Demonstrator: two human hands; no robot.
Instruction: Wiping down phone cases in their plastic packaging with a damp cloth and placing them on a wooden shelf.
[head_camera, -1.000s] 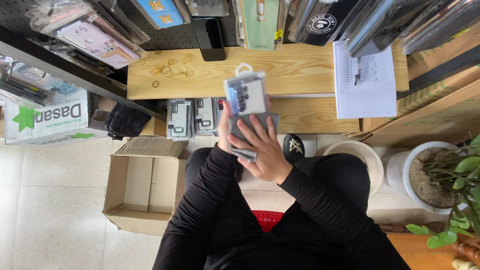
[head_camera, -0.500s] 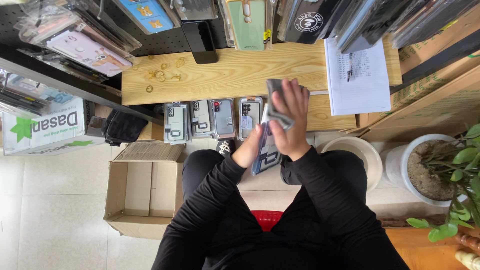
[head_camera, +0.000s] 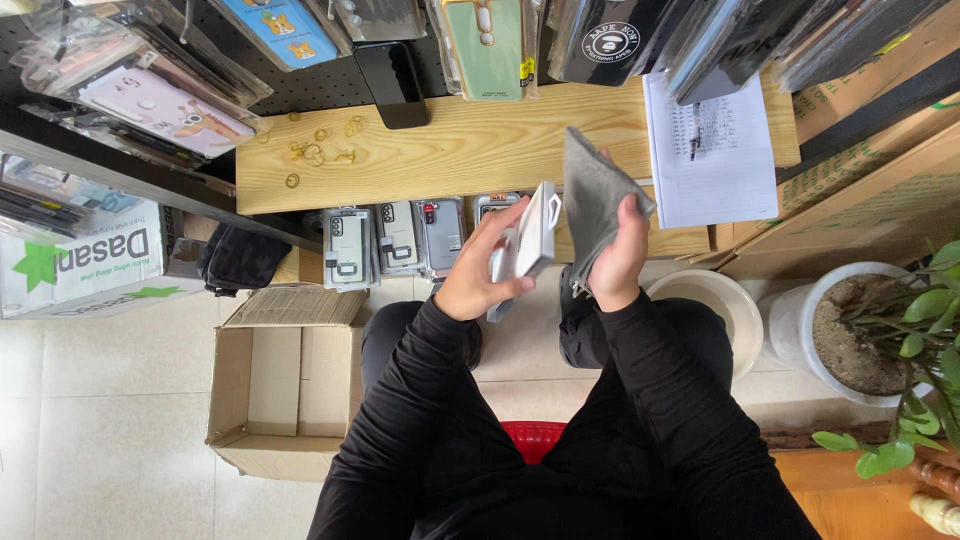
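A single head-worn camera looks steeply down from above the seated person, fairly near. The wooden surface (head_camera: 470, 150) lies toward 12 o'clock, the open cardboard box (head_camera: 290, 380) toward 8 o'clock.

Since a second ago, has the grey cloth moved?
Yes. The grey cloth, in the right hand, came up from under the packaged case toward the paper sheet.

Evenly and brightly lit, soft and diffuse, with only faint shadows under the wooden shelf (head_camera: 480, 150). Slight glare on hanging plastic packets (head_camera: 150, 90). Mostly sharp; mild wide-angle stretch toward the edges.
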